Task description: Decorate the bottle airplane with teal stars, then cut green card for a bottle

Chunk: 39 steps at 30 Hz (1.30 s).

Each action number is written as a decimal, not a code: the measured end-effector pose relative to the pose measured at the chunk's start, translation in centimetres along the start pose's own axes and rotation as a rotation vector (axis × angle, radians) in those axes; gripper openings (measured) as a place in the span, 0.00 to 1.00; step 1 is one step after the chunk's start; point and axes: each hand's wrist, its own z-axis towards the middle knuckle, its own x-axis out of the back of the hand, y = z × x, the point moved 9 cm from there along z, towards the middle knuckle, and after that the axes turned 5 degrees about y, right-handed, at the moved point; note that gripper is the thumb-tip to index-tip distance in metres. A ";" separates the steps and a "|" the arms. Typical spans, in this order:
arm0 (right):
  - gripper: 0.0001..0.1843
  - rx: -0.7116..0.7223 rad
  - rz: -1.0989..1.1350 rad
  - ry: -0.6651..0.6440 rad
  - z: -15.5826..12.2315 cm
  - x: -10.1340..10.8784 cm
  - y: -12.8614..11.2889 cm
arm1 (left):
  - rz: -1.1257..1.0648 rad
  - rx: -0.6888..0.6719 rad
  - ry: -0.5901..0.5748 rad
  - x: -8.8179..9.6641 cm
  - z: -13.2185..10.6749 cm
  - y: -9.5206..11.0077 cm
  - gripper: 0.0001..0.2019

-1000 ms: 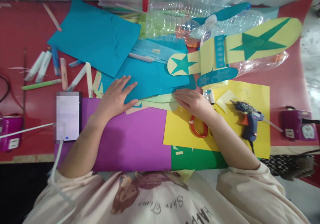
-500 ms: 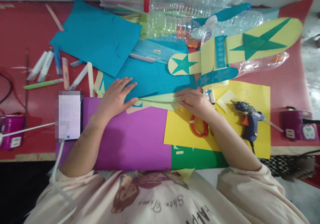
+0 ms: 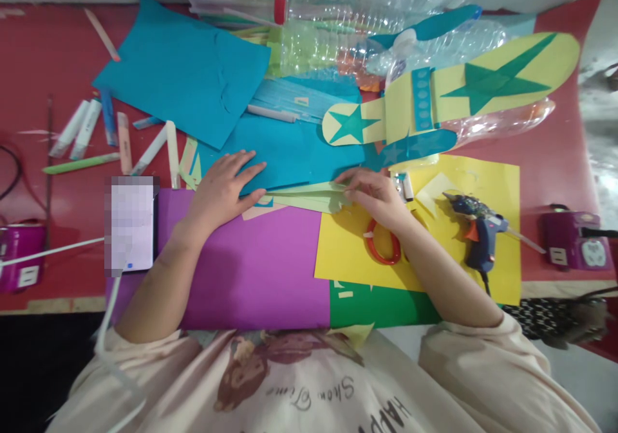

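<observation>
My left hand [image 3: 222, 185] lies flat with fingers spread on a teal paper sheet [image 3: 299, 153], at its near edge. My right hand [image 3: 374, 195] pinches the right end of a pale green paper sheet [image 3: 304, 195] that sticks out from under the teal sheet. Both sheets rest over a purple sheet [image 3: 251, 266] and a yellow sheet [image 3: 468, 188]. Red-handled scissors [image 3: 383, 243] lie on the yellow sheet under my right wrist.
A blue glue gun [image 3: 477, 227] lies right of my hand. A bottle plane with yellow wings and green stars [image 3: 454, 95] sits behind, among clear bottles [image 3: 333, 47]. Markers [image 3: 103, 134] lie left, a phone [image 3: 131, 224] near left, and purple sockets [image 3: 577, 243] far right.
My right fingers have closed a little on the pale green sheet's end and lifted it slightly. The left hand has stayed flat on the teal sheet.
</observation>
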 end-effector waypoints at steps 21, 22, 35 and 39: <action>0.09 0.534 0.002 -0.077 -5.6 0.8 -9.1 | -0.017 0.061 -0.160 -0.1 -0.3 -2.1 0.34; 0.09 0.516 0.013 -0.101 -6.1 0.7 -9.2 | -0.003 0.054 -0.148 0.0 -0.5 -1.7 0.34; 0.03 -0.176 0.267 0.156 -13.0 6.4 -3.3 | -0.348 -0.324 -0.332 -1.4 -10.0 10.7 0.43; 0.10 -0.396 0.098 0.310 -13.9 7.0 -0.4 | -0.646 -0.270 -0.415 -2.2 -12.2 9.5 0.51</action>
